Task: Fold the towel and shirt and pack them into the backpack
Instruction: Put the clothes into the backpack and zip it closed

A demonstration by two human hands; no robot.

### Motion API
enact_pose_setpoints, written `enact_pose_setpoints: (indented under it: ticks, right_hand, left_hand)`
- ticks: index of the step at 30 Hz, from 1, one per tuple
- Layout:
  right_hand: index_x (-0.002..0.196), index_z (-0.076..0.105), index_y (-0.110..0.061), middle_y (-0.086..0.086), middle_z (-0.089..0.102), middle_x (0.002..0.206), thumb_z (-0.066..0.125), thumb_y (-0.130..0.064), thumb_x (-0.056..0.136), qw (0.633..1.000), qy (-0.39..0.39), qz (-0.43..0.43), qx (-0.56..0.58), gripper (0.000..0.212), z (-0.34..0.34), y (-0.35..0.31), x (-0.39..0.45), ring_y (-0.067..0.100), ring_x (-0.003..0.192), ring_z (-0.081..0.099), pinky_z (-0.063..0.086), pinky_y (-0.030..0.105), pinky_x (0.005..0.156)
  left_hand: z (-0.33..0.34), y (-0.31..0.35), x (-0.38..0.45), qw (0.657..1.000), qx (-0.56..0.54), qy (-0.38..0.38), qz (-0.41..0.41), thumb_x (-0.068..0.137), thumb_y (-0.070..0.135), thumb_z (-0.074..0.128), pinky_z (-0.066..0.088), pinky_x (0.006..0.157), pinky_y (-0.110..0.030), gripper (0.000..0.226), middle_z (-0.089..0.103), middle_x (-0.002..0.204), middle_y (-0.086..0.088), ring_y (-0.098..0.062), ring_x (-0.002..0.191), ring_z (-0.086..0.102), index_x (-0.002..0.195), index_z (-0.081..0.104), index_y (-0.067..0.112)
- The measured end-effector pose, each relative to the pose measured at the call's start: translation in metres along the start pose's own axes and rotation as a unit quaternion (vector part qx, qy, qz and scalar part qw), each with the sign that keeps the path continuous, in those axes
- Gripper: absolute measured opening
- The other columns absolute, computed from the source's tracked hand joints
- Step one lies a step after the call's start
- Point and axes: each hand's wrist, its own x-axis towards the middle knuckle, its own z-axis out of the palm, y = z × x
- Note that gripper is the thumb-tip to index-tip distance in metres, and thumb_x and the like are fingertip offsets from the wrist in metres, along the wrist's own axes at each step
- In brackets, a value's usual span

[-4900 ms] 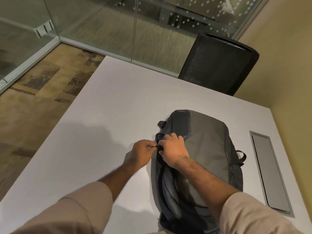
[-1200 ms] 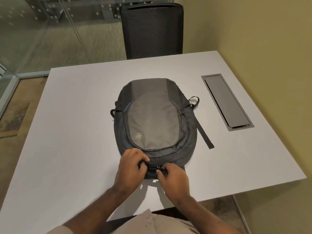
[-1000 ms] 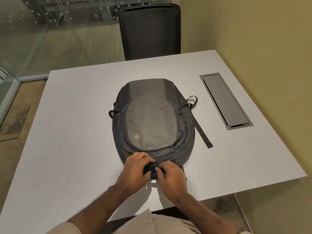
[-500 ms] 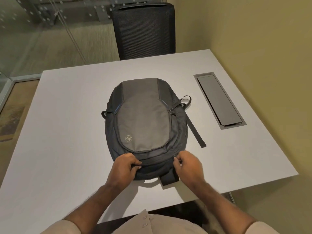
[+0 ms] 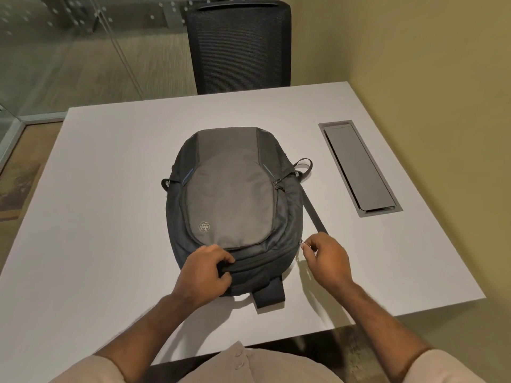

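Observation:
A grey and black backpack (image 5: 231, 200) lies flat on the white table (image 5: 110, 189), front panel up, its top end toward me. My left hand (image 5: 204, 272) grips the fabric at the near left of the bag's top. My right hand (image 5: 326, 258) pinches a small zipper pull (image 5: 301, 242) at the bag's near right side. No towel or shirt is in view. A black strap (image 5: 313, 214) trails from the bag's right side, and a handle loop (image 5: 269, 295) sticks out at the near end.
A black mesh chair (image 5: 239, 45) stands at the table's far edge. A grey cable hatch (image 5: 359, 167) is set into the table on the right. A yellow wall runs along the right, glass partitions at the far left.
My right hand has slid the zipper pull from the middle of the bag's near end round to its right side. My left hand has stayed gripping the near left of the bag.

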Motion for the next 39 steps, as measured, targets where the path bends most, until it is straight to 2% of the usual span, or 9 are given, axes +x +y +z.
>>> enact_pose_setpoints:
  ticks: [4, 9, 14, 21, 24, 29, 33, 39]
  right_hand:
    - [0.077, 0.058, -0.02, -0.008, 0.055, 0.075, 0.058, -0.026, 0.094, 1.0, 0.006, -0.018, 0.008, 0.019, 0.003, -0.002, 0.0, 0.012, 0.069, 0.052, 0.045, 0.031, 0.062]
    - [0.079, 0.059, -0.02, -0.009, 0.054, 0.075, 0.06, -0.023, 0.094, 0.998, 0.022, -0.053, 0.009, 0.015, 0.008, 0.003, -0.002, 0.009, 0.068, 0.05, 0.044, 0.026, 0.06]
    - [0.076, 0.063, -0.019, -0.007, 0.059, 0.071, 0.062, -0.023, 0.092, 0.996, 0.043, -0.069, -0.029, 0.016, 0.012, 0.012, -0.001, 0.012, 0.063, 0.053, 0.048, 0.034, 0.061]
    - [0.077, 0.062, -0.016, 0.001, 0.061, 0.072, 0.059, -0.025, 0.095, 0.988, 0.07, -0.04, -0.13, 0.02, 0.003, 0.023, 0.024, 0.024, 0.062, 0.057, 0.045, 0.036, 0.061]
    - [0.079, 0.063, -0.012, 0.007, 0.063, 0.076, 0.059, -0.027, 0.095, 0.98, 0.052, -0.064, -0.184, 0.022, -0.007, 0.027, 0.056, 0.031, 0.065, 0.059, 0.036, 0.035, 0.06]
    - [0.084, 0.066, -0.011, 0.011, 0.066, 0.085, 0.054, -0.03, 0.096, 0.968, 0.021, -0.086, -0.233, 0.026, -0.019, 0.022, 0.11, 0.036, 0.072, 0.062, 0.031, 0.036, 0.063]
    - [0.088, 0.068, -0.013, 0.009, 0.068, 0.086, 0.055, -0.032, 0.096, 0.951, -0.004, -0.097, -0.293, 0.024, -0.026, 0.013, 0.148, 0.033, 0.073, 0.064, 0.034, 0.033, 0.063]
    - [0.095, 0.069, -0.018, 0.005, 0.07, 0.093, 0.058, -0.019, 0.092, 0.94, -0.032, -0.082, -0.33, 0.012, -0.028, -0.002, 0.182, 0.027, 0.081, 0.066, 0.041, 0.032, 0.069]
  left_hand:
    - [0.01, 0.037, 0.025, 0.999, -0.017, 0.006, 0.043, 0.076, 0.046, 0.068, 0.048, 0.078, -0.024, 0.03, 0.059, 0.092, 0.014, -0.008, 0.087, 0.057, 0.1, 0.071, 0.029]
    - [0.034, 0.087, 0.06, 0.999, 0.018, -0.014, 0.041, 0.08, 0.047, 0.074, 0.046, 0.081, -0.026, 0.04, 0.058, 0.101, 0.007, -0.012, 0.096, 0.056, 0.114, 0.067, 0.026]
    - [0.055, 0.089, 0.064, 0.999, 0.019, -0.046, -0.017, 0.091, 0.037, 0.063, 0.051, 0.086, -0.031, 0.016, 0.065, 0.101, 0.006, -0.015, 0.092, 0.062, 0.097, 0.07, 0.023]
    - [0.059, 0.088, 0.07, 0.997, -0.013, -0.072, -0.037, 0.088, 0.034, 0.068, 0.045, 0.069, -0.019, 0.013, 0.066, 0.084, 0.01, -0.007, 0.073, 0.06, 0.085, 0.073, 0.023]
    - [0.057, 0.087, 0.071, 0.994, -0.033, -0.082, -0.058, 0.087, 0.032, 0.07, 0.043, 0.064, -0.016, 0.012, 0.067, 0.077, 0.012, -0.005, 0.069, 0.06, 0.08, 0.072, 0.023]
    - [0.051, 0.086, 0.071, 0.988, -0.069, -0.105, -0.085, 0.086, 0.029, 0.071, 0.047, 0.061, -0.016, 0.013, 0.069, 0.071, 0.009, -0.006, 0.066, 0.063, 0.076, 0.073, 0.02]
    - [0.05, 0.084, 0.072, 0.984, -0.087, -0.12, -0.095, 0.085, 0.026, 0.071, 0.055, 0.067, -0.022, 0.013, 0.071, 0.071, 0.006, -0.008, 0.067, 0.065, 0.076, 0.073, 0.018]
    - [0.05, 0.081, 0.072, 0.982, -0.1, -0.134, -0.081, 0.086, 0.026, 0.072, 0.049, 0.065, -0.016, 0.008, 0.07, 0.073, 0.008, -0.003, 0.064, 0.06, 0.082, 0.074, 0.019]
